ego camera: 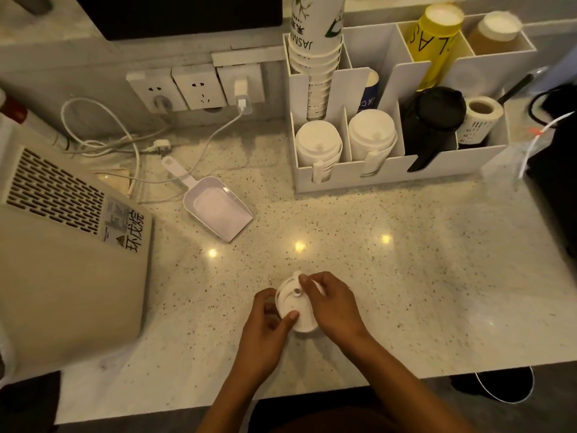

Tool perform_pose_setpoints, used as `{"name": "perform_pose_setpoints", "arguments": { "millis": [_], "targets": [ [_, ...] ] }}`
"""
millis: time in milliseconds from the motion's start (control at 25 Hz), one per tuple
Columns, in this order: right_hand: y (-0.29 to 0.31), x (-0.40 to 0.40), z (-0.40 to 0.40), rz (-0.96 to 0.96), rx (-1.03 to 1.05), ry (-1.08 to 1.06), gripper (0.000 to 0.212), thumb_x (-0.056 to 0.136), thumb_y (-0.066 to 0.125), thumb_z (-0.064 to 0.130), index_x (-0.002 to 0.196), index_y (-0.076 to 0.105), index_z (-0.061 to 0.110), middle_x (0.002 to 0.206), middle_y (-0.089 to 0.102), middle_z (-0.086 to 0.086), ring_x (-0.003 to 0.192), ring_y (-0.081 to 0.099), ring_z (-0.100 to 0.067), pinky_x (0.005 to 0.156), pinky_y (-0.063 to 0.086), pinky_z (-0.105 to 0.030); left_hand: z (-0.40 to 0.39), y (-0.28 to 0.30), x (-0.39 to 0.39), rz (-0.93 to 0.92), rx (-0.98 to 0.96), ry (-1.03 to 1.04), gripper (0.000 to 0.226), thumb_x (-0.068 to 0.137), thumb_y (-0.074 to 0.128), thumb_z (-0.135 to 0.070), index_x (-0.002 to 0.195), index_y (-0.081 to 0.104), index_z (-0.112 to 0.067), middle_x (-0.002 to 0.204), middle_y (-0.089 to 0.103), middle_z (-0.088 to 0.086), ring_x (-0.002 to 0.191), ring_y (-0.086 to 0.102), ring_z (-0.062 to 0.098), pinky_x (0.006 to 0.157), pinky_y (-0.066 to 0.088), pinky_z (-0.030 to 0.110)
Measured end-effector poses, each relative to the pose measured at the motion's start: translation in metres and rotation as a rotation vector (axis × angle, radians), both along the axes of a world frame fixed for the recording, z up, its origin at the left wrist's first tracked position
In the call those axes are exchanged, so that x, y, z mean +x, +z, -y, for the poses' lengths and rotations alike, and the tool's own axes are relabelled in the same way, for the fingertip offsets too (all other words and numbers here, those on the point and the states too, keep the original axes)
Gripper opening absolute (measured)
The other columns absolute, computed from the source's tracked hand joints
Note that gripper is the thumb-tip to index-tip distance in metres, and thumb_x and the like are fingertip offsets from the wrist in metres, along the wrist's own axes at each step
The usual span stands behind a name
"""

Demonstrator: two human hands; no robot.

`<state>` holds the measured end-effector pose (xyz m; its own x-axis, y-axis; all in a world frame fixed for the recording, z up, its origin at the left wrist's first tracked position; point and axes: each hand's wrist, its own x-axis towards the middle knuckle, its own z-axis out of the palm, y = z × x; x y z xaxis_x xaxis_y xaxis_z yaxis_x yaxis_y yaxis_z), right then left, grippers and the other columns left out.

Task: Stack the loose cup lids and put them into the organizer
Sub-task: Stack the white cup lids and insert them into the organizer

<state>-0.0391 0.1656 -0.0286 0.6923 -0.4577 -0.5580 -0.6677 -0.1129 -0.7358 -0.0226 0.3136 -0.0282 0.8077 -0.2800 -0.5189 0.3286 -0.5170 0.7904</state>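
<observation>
I have a small stack of white cup lids (296, 307) between my two hands, near the front edge of the speckled countertop (406, 260). My left hand (268, 320) curls around the left side of the stack, thumb lying across the top lid and the other fingers tucked underneath. My right hand (331, 301) comes in from the right with the fingers bent over the far rim; the fingertips (303, 279) pinch at the top edge, beside the small round sip plug on the lid. Neither hand is spread; both are closed onto the lids. I cannot tell whether the stack rests on the counter or is lifted just off it.

The white organizer (390, 173) stands well apart from my hands, at the back right of the counter. Its two front left compartments each hold a stack of white lids (318, 145), and the next holds black lids (434, 117). Behind them stand a tall sleeve of printed paper cups (315, 42) and a yellow cup stack (437, 42); a label roll (480, 117) sits at the right.

A white plastic scoop (215, 204) lies on the counter to the left, near a beige vented machine (68, 245). Wall sockets (196, 89) with white cables (125, 135) run along the back.
</observation>
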Motion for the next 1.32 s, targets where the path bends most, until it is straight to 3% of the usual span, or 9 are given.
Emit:
{"name": "perform_pose_setpoints", "arguments": {
  "millis": [200, 400, 520, 680, 880, 960, 1080, 1200, 1320],
  "targets": [
    [0.023, -0.005, 0.000, 0.045, 0.020, -0.015, 0.048, 0.097, 0.048, 0.054, 0.082, 0.069, 0.013, 0.079, 0.070, 0.001, 0.073, 0.064, -0.012, 0.067, 0.048, -0.026, 0.000, 0.040, -0.008, -0.225, -0.312, 0.166, 0.026, 0.091, 0.063, -0.030, 0.116, 0.064, -0.024, 0.104, 0.079, -0.004, 0.095, 0.074, 0.013, 0.080, 0.061, 0.032],
    [0.042, -0.009, -0.001, 0.094, -0.033, 0.035, 0.061, 0.099, 0.039, 0.053, 0.070, 0.065, 0.006, 0.069, 0.069, -0.006, 0.063, 0.062, -0.014, 0.061, 0.046, -0.023, -0.004, 0.059, -0.010, -0.267, -0.361, 0.125, 0.029, 0.089, 0.063, -0.032, 0.110, 0.073, -0.015, 0.105, 0.078, 0.006, 0.101, 0.073, 0.026, 0.092, 0.058, 0.042],
    [0.045, -0.008, -0.002, 0.135, -0.065, 0.012, 0.063, 0.100, 0.035, 0.051, 0.068, 0.065, 0.006, 0.065, 0.067, -0.005, 0.061, 0.062, -0.015, 0.059, 0.045, -0.022, -0.001, 0.063, -0.011, -0.241, -0.383, 0.158, 0.033, 0.085, 0.064, -0.034, 0.112, 0.072, -0.016, 0.106, 0.078, 0.004, 0.101, 0.073, 0.024, 0.089, 0.059, 0.039],
    [0.055, -0.001, 0.006, 0.146, -0.089, -0.050, 0.059, 0.104, 0.029, 0.047, 0.066, 0.064, 0.020, 0.067, 0.068, 0.003, 0.065, 0.065, -0.009, 0.058, 0.045, -0.021, 0.009, 0.066, -0.022, -0.259, -0.465, 0.253, 0.040, 0.078, 0.075, -0.021, 0.117, 0.069, -0.016, 0.111, 0.077, 0.003, 0.104, 0.073, 0.020, 0.089, 0.058, 0.037],
    [0.075, 0.003, 0.022, 0.150, 0.075, -0.227, 0.061, 0.099, 0.030, 0.058, 0.081, 0.069, 0.014, 0.079, 0.071, -0.001, 0.076, 0.067, -0.015, 0.067, 0.052, -0.030, 0.035, 0.077, -0.040, -0.088, -0.392, 0.334, 0.036, 0.081, 0.075, -0.008, 0.113, 0.070, -0.024, 0.105, 0.078, -0.008, 0.102, 0.072, 0.010, 0.081, 0.058, 0.020],
    [0.081, -0.004, 0.034, 0.219, 0.166, -0.152, 0.057, 0.089, 0.040, 0.067, 0.090, 0.074, 0.021, 0.087, 0.076, 0.000, 0.085, 0.071, -0.019, 0.076, 0.060, -0.040, 0.042, 0.084, -0.036, -0.037, -0.434, 0.360, 0.041, 0.086, 0.069, -0.013, 0.124, 0.066, -0.029, 0.115, 0.075, -0.012, 0.109, 0.069, 0.007, 0.085, 0.058, 0.025],
    [0.090, -0.017, 0.068, 0.274, 0.385, 0.059, 0.064, 0.073, 0.061, 0.078, 0.098, 0.078, 0.021, 0.096, 0.079, -0.003, 0.094, 0.074, -0.026, 0.086, 0.059, -0.048, 0.042, 0.093, -0.023, -0.036, -0.446, 0.179, 0.040, 0.092, 0.064, -0.024, 0.131, 0.062, -0.036, 0.126, 0.069, -0.015, 0.117, 0.064, 0.006, 0.090, 0.058, 0.029],
    [0.105, -0.022, 0.109, 0.196, 0.492, 0.326, 0.045, 0.078, 0.066, 0.062, 0.090, 0.079, 0.021, 0.093, 0.078, -0.002, 0.089, 0.074, -0.024, 0.077, 0.060, -0.035, 0.051, 0.108, -0.015, -0.099, -0.409, 0.003, 0.034, 0.091, 0.064, -0.027, 0.125, 0.068, -0.033, 0.122, 0.072, -0.014, 0.113, 0.066, 0.006, 0.087, 0.058, 0.026],
    [0.111, -0.023, 0.137, 0.094, 0.449, 0.466, 0.022, 0.085, 0.072, 0.037, 0.087, 0.078, 0.017, 0.087, 0.077, -0.006, 0.086, 0.073, -0.029, 0.072, 0.056, -0.033, 0.075, 0.113, -0.011, -0.060, -0.365, 0.056, 0.033, 0.082, 0.064, -0.034, 0.114, 0.073, -0.034, 0.110, 0.075, -0.009, 0.105, 0.069, 0.012, 0.088, 0.059, 0.031]
  ]
}}
